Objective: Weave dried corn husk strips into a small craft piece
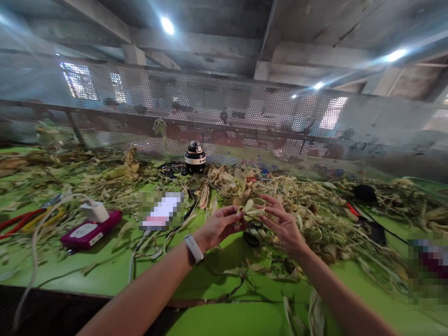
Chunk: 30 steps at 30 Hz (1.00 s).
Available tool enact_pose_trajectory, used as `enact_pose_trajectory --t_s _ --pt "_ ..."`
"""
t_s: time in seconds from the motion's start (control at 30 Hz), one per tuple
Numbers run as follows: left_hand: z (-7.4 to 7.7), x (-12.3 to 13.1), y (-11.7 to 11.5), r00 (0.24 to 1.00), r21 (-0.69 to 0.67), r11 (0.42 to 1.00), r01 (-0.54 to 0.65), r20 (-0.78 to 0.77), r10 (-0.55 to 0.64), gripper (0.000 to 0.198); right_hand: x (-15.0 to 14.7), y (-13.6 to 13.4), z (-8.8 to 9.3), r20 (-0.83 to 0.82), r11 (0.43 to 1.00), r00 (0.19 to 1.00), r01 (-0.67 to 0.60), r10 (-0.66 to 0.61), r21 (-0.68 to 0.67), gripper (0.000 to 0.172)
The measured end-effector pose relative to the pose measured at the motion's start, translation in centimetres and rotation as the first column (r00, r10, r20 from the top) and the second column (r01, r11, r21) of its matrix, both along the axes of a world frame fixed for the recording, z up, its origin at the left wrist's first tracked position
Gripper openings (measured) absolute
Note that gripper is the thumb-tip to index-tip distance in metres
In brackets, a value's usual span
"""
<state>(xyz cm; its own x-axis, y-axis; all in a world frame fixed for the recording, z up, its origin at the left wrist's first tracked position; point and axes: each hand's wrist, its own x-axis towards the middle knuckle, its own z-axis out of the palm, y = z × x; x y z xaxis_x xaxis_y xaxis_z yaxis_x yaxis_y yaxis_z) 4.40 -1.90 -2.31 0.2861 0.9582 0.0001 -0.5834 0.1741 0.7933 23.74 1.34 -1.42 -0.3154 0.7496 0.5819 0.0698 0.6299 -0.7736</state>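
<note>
Both my hands meet over the green table [105,275], above a heap of dry pale strips [315,210] that look like husks or leaves. My left hand [219,226], with a white band on its wrist, pinches one end of a pale strip piece [252,208]. My right hand [282,221] holds the other side of the same piece, thumb and forefinger closed on it and the other fingers spread. A small black ring-shaped object [252,235] lies on the table just under the hands.
A magenta power bank [89,231] with a white plug and cable lies at the left, beside red and yellow wires [21,219]. A black and white cylindrical device [195,157] stands at the back. A perforated metal screen [245,112] closes the far side. Strips litter the table.
</note>
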Motion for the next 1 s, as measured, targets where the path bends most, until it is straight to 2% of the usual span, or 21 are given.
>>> enact_pose_trajectory --t_s 0.2,0.3,0.43,0.53,0.7,0.83,1.0 --pt "-0.3 0.1 -0.2 0.991 -0.025 0.993 0.112 -0.078 -0.113 0.026 -0.6 -0.5 -0.2 0.027 1.000 1.000 -0.007 0.008 -0.015 0.025" --pt "-0.3 0.3 -0.2 0.982 -0.024 0.992 0.121 -0.143 -0.124 0.028 -0.6 -0.5 -0.2 0.040 0.998 0.999 -0.027 0.029 -0.049 0.024" --pt "-0.2 0.6 -0.2 0.988 -0.013 1.000 0.018 -0.151 -0.020 0.036 -0.7 -0.4 -0.4 0.109 0.999 0.994 0.001 0.003 -0.040 0.025" --pt "-0.2 0.8 -0.2 0.987 0.014 0.999 -0.050 -0.152 0.051 0.042 -0.8 -0.4 -0.7 0.202 0.995 0.977 0.046 -0.062 0.083 0.024" --pt "-0.8 1.0 0.1 0.958 0.135 0.988 -0.075 -0.267 0.109 0.047 -1.1 -0.9 -0.7 0.330 0.965 0.931 0.073 -0.156 0.250 0.020" --pt "-1.2 1.2 0.3 0.926 0.256 0.962 -0.094 -0.333 0.179 0.045 -1.0 -1.1 -0.6 0.415 0.965 0.899 0.030 -0.140 0.260 0.020" --pt "-1.3 1.2 0.3 0.848 0.365 0.922 -0.125 -0.443 0.290 0.041 -0.8 -0.7 -0.7 0.434 0.970 0.893 0.013 -0.119 0.241 0.022"
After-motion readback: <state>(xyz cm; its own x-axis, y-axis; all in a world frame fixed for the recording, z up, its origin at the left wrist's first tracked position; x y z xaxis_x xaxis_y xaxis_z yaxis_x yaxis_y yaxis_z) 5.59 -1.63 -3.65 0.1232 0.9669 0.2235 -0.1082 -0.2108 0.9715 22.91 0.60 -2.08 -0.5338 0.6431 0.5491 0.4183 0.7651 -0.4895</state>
